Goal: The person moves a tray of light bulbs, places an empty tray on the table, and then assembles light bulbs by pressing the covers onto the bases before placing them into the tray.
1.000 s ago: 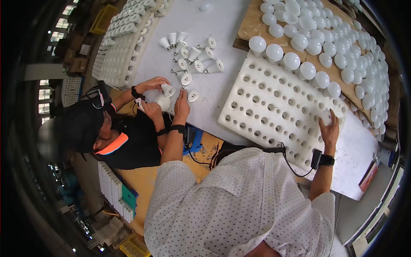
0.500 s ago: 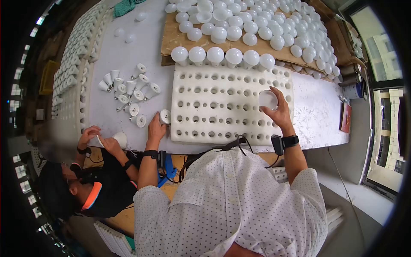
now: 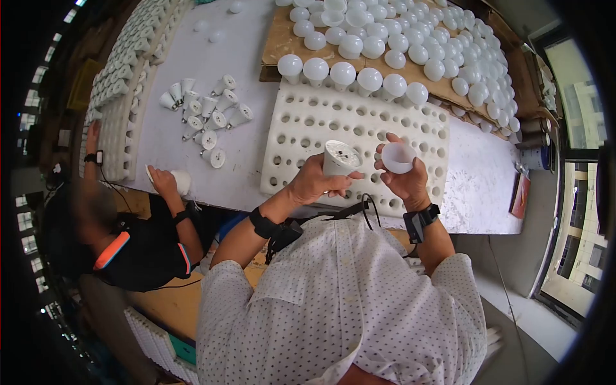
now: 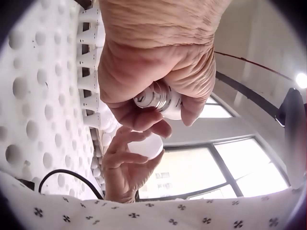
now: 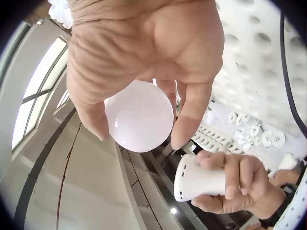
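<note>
My left hand [image 3: 314,181] grips a white lamp base [image 3: 341,158], its wide end with the round plate facing up. In the left wrist view the metal screw cap [image 4: 154,97] shows between the curled fingers. My right hand [image 3: 407,180] holds a frosted dome cover [image 3: 398,158] by its sides, the hollow side facing up in the head view. The right wrist view shows the rounded outside of the cover [image 5: 139,116] between thumb and fingers. Base and cover are apart, side by side above the white foam board [image 3: 292,138].
Six bulbs stand along the board's far edge. Many dome covers [image 3: 434,69] lie on cardboard [image 3: 282,48] behind it. Loose lamp bases [image 3: 208,140] lie to the left, beside filled racks [image 3: 115,138]. Another person [image 3: 128,250] works at the left.
My left hand has come from the loose bases to above the board with a base in its grip. The right hand has lifted the cover and turned it, and the hands are closer together.
</note>
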The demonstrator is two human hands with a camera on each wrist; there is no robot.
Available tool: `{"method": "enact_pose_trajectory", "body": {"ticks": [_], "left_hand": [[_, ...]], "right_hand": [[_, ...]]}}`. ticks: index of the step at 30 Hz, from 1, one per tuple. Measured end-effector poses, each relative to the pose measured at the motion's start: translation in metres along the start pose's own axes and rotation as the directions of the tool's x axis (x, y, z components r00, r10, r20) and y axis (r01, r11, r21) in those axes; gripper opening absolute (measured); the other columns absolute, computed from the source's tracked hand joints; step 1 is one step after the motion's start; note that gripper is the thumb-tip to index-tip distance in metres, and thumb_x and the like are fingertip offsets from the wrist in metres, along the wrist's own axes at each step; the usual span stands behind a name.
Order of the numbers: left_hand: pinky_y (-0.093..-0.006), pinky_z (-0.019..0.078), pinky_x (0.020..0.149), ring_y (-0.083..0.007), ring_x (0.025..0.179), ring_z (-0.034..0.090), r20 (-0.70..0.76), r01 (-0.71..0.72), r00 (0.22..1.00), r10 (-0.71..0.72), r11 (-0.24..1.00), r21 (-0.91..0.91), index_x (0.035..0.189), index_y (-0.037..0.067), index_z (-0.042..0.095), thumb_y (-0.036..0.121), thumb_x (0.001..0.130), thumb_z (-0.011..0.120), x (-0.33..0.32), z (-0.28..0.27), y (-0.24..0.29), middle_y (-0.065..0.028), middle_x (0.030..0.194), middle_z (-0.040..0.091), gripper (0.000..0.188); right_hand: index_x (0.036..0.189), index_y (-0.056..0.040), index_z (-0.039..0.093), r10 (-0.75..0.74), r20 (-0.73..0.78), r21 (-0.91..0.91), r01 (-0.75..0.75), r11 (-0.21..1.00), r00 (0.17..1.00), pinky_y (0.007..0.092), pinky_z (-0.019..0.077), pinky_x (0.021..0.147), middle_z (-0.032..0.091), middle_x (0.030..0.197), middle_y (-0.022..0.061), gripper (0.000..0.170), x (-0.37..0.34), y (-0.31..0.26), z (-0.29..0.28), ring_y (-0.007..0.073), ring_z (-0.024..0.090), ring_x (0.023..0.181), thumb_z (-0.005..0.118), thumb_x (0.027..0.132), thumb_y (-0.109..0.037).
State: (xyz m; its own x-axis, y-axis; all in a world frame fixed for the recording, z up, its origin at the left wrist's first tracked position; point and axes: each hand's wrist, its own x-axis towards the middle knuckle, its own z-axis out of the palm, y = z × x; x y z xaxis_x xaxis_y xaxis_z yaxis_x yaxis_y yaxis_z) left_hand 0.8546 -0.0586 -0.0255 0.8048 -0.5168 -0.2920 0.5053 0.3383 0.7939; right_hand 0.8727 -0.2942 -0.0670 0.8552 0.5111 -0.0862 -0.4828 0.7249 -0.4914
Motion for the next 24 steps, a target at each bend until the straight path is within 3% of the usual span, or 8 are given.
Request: {"method": "enact_pose_trajectory", "body": {"ticks": [4,13,16,18,19,21,22,24], "left_hand": [[-0.02,0.0442,0.047,-0.0092,0.059,0.056,0.112,0.047,0.992,-0.058,0.994,0.096,0.108,-0.002,0.051,0.018,0.073,0.069,0.011,0.011,-0.005,-0.017,0.095,0.062,0.044],[-0.0195,0.0442,0.045,-0.0088,0.057,0.056,0.106,0.058,0.992,-0.068,0.994,0.091,0.103,-0.002,0.055,0.017,0.071,0.069,0.01,0.016,-0.008,-0.0139,0.089,0.064,0.04],[-0.0192,0.0442,0.045,-0.0086,0.057,0.056,0.096,0.089,0.99,-0.102,0.988,0.128,0.102,-0.002,0.055,0.017,0.07,0.069,0.007,0.014,-0.005,-0.0122,0.086,0.064,0.04],[-0.0192,0.0443,0.045,-0.0084,0.057,0.056,0.085,0.112,0.988,-0.127,0.981,0.16,0.102,-0.003,0.055,0.018,0.069,0.07,0.007,0.01,-0.001,-0.0112,0.085,0.064,0.041],[-0.0193,0.0442,0.045,-0.0083,0.057,0.056,0.079,0.11,0.987,-0.141,0.944,0.312,0.101,-0.003,0.055,0.018,0.068,0.071,0.009,0.006,0.002,-0.0097,0.081,0.063,0.042],[-0.0194,0.0441,0.045,-0.0081,0.057,0.056,0.07,0.109,0.985,-0.157,0.884,0.455,0.099,-0.003,0.055,0.019,0.067,0.072,0.011,0.0,0.009,-0.0082,0.078,0.063,0.042],[-0.0206,0.0447,0.047,-0.0084,0.058,0.056,0.068,0.142,0.975,-0.211,0.83,0.539,0.095,-0.003,0.057,0.021,0.065,0.074,0.012,-0.002,0.013,-0.0073,0.076,0.063,0.042],[-0.0217,0.0452,0.05,-0.0087,0.058,0.056,0.06,0.174,0.962,-0.267,0.767,0.617,0.092,-0.003,0.058,0.023,0.062,0.076,0.012,-0.001,0.019,-0.0063,0.073,0.062,0.043]], "right_hand": [[0.125,-0.0046,0.035,0.032,0.018,0.113,-0.033,0.993,0.999,0.0267,0.0531,0.061,0.049,0.112,0.0188,0.071,0.001,0.009,0.003,0.0282,0.059,0.088,0.067,0.07,-0.038],[0.123,-0.0043,0.036,0.046,-0.021,0.114,-0.044,0.993,0.999,0.0264,0.0527,0.063,0.049,0.111,0.0188,0.069,-0.002,0.013,0.012,0.0266,0.058,0.087,0.067,0.07,-0.036],[0.122,-0.0048,0.037,0.074,-0.003,0.071,-0.073,0.995,0.997,0.0254,0.0514,0.062,0.051,0.107,0.0171,0.07,-0.002,0.009,0.008,0.0248,0.058,0.086,0.068,0.069,-0.038],[0.122,-0.0052,0.039,0.155,0.022,-0.238,-0.146,0.96,0.988,0.0279,0.0499,0.07,0.054,0.105,0.0126,0.073,-0.001,-0.003,0.012,0.0224,0.057,0.088,0.073,0.064,-0.035],[0.122,-0.0052,0.039,0.157,0.021,-0.237,-0.147,0.96,0.987,0.0279,0.0499,0.07,0.054,0.105,0.0126,0.073,0.0,-0.007,0.018,0.0224,0.057,0.088,0.073,0.064,-0.035],[0.122,-0.0047,0.04,0.1,0.074,-0.781,-0.004,0.624,0.992,0.0312,0.0465,0.08,0.056,0.105,0.0091,0.078,0.003,-0.013,0.031,0.0212,0.056,0.091,0.078,0.06,-0.032],[0.122,-0.0047,0.04,0.101,0.073,-0.78,-0.006,0.626,0.992,0.0312,0.0465,0.08,0.056,0.105,0.0091,0.078,0.004,-0.016,0.035,0.0212,0.056,0.091,0.078,0.06,-0.032],[0.124,-0.005,0.039,0.201,0.134,-0.971,0.087,0.224,0.97,0.0331,0.0422,0.086,0.056,0.107,0.0083,0.082,0.005,-0.02,0.044,0.023,0.056,0.094,0.08,0.058,-0.032]]}}
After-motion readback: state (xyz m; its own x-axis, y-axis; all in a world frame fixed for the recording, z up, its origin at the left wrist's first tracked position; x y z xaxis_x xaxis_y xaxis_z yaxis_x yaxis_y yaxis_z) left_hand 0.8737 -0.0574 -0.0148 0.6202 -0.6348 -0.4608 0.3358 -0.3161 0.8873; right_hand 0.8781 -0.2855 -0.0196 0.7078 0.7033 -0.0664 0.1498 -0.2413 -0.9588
